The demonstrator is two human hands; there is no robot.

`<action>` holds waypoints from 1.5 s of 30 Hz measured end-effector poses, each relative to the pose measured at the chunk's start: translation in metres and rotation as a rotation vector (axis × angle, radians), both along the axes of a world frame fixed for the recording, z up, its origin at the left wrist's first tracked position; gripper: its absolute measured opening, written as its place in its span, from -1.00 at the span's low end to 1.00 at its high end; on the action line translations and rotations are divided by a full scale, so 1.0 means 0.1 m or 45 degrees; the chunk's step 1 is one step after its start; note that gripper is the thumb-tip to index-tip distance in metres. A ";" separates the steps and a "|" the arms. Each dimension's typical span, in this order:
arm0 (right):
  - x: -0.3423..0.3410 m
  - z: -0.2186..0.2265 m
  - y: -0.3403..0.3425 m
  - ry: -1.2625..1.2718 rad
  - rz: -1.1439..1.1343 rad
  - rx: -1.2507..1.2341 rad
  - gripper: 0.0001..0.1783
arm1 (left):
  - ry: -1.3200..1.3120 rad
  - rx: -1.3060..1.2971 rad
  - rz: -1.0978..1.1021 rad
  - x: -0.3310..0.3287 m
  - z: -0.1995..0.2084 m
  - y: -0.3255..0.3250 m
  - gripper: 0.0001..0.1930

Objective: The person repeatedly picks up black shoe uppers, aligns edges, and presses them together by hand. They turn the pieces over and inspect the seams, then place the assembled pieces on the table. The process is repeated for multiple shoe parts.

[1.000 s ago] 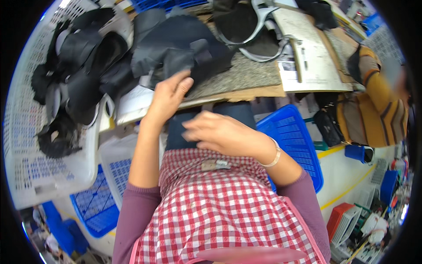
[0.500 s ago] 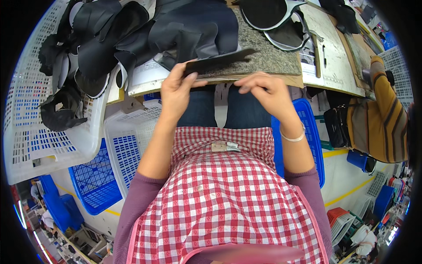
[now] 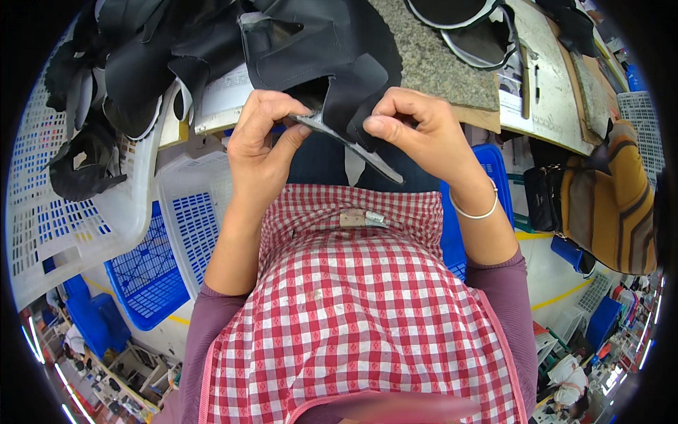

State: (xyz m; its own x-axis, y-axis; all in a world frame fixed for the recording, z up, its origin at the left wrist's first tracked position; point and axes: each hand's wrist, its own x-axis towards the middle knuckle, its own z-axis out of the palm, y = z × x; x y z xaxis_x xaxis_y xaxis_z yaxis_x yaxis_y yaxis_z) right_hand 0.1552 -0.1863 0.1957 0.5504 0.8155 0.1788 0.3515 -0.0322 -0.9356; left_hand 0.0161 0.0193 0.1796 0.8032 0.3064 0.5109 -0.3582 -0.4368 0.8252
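In front of me a black leather piece (image 3: 304,60), stitched and shaped like a boot upper, stretches off the table's near edge towards my lap. My left hand (image 3: 265,138) pinches its near edge between thumb and fingers, where a thin grey layer (image 3: 381,166) shows along the rim. The right hand (image 3: 424,131), with a pale bangle on its wrist, has thumb and forefinger closed at the leather's right edge. Whatever lies between those fingertips is too small to make out.
Black leather parts fill a white crate (image 3: 134,219) and spread over the table at left. A speckled slab (image 3: 445,60) lies behind my right hand, beside a wooden-handled tool (image 3: 525,81) and a pen (image 3: 537,81). Blue crates (image 3: 148,275) stand below. Another person's striped sleeve (image 3: 621,198) is at right.
The dark flat piece in my left hand has tilted down towards me, and the larger leather has come nearer with it. My right hand has moved up to the leather's edge and closed.
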 end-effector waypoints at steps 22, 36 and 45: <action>-0.03 -0.06 0.38 -0.502 0.241 0.164 -0.66 | 0.071 0.065 -0.056 0.08 0.05 0.13 -0.61; -0.09 -0.21 1.03 -0.160 0.128 0.093 -0.66 | 0.571 0.208 0.349 -0.18 0.32 0.05 -0.56; -0.03 -0.03 1.12 -0.402 0.297 -0.035 -0.63 | 0.659 0.263 0.196 -0.23 0.16 0.16 -0.71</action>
State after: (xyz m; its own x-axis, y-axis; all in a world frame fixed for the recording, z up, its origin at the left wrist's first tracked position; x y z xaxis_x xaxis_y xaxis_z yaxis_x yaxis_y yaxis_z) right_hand 0.1523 -0.0746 0.1926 0.2712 0.9189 0.2864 0.6230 0.0592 -0.7800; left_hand -0.0069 0.0357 0.1952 0.9186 0.3750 0.1246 0.1499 -0.6225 0.7681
